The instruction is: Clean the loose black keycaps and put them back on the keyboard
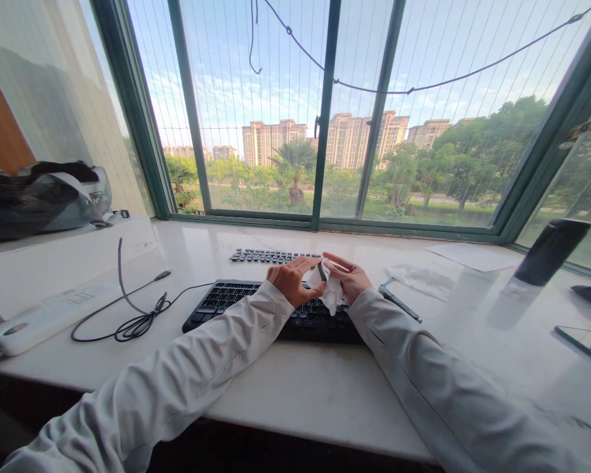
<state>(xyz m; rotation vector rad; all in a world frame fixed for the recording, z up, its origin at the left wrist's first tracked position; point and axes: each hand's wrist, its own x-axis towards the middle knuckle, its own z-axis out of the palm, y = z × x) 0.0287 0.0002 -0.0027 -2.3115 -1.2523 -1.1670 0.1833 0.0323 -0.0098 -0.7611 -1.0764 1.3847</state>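
Both my hands meet above a black keyboard (236, 302) on the white sill desk (295, 387). My left hand (292, 279) is closed around a small dark object (321, 269) that is mostly hidden. My right hand (352, 277) pinches a white cloth or wipe (330, 289), which is wrapped against that dark object and hangs down over the keys. A second black keyboard (270, 256) lies just behind, nearer the window.
A coiled black cable (137, 318) and a white power strip (48, 318) lie at left, with a bag and helmet (43, 194) on a raised ledge. At right are a black flask (551, 253), a phone (588, 341), a pen (398, 302) and papers (472, 256).
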